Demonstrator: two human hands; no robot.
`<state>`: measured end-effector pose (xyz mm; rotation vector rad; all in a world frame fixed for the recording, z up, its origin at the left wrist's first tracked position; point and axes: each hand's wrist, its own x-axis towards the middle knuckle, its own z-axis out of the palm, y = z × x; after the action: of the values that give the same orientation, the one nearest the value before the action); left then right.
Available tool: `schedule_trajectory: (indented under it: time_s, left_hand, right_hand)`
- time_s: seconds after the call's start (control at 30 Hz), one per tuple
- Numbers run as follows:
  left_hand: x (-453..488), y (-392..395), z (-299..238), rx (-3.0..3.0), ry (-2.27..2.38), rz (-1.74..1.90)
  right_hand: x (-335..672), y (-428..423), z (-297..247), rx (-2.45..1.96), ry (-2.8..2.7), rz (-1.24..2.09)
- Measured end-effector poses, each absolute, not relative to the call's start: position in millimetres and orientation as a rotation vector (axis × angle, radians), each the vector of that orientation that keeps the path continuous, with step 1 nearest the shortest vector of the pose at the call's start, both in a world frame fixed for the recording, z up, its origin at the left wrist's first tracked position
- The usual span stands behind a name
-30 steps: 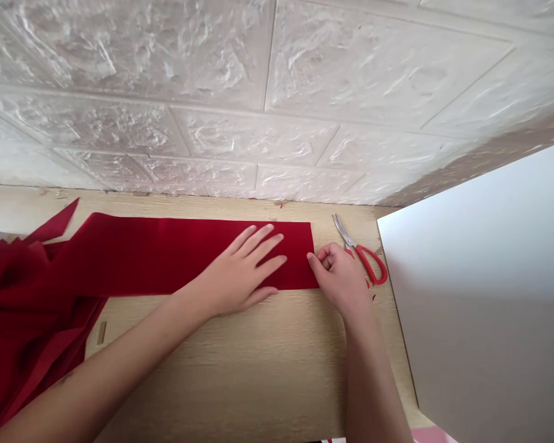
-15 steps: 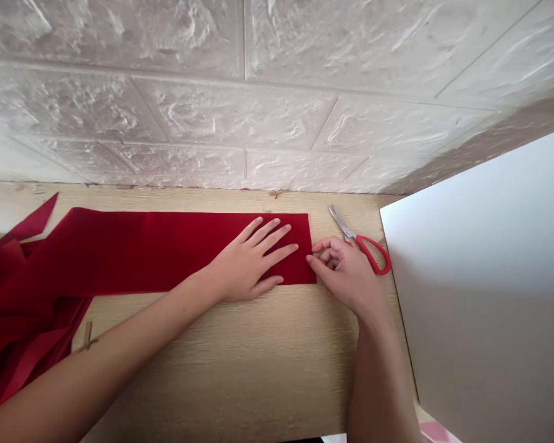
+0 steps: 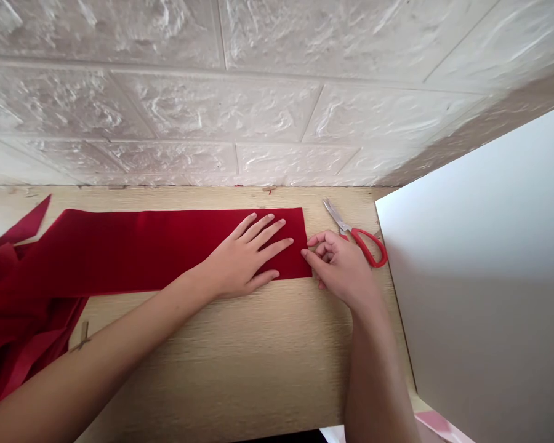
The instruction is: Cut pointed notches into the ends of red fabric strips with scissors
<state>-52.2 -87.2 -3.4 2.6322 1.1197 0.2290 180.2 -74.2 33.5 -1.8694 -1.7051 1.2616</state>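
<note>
A long strip of red fabric (image 3: 115,249) lies flat across the wooden table, its straight short end toward the right. My left hand (image 3: 244,255) rests palm down on it near that end, fingers spread and flat, gripping nothing. At the short edge of the strip is my right hand (image 3: 335,261), its fingers curled and the thumb tip over the fabric beside the index fingertip; they pinch the edge. Just beyond the right hand lie scissors (image 3: 369,246) with red handles, which the hand partly covers.
More red fabric (image 3: 23,344) is heaped at the left side of the wooden table (image 3: 240,363). A white brick-patterned wall (image 3: 189,104) closes off the back. On the right stands a large white panel (image 3: 480,258).
The whole view has shifted slightly, so everything sits a little further left and up. Both hands keep nearly the same places on the red fabric.
</note>
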Motion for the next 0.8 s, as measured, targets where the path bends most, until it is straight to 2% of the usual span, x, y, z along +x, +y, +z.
schedule_trajectory:
  time_s: [0.8]
  left_hand:
    - [-48.7,-88.8,-3.3,2.65,1.145,0.174]
  right_hand:
    - [181.6,-75.4,33.6,-1.877,-1.72,1.297]
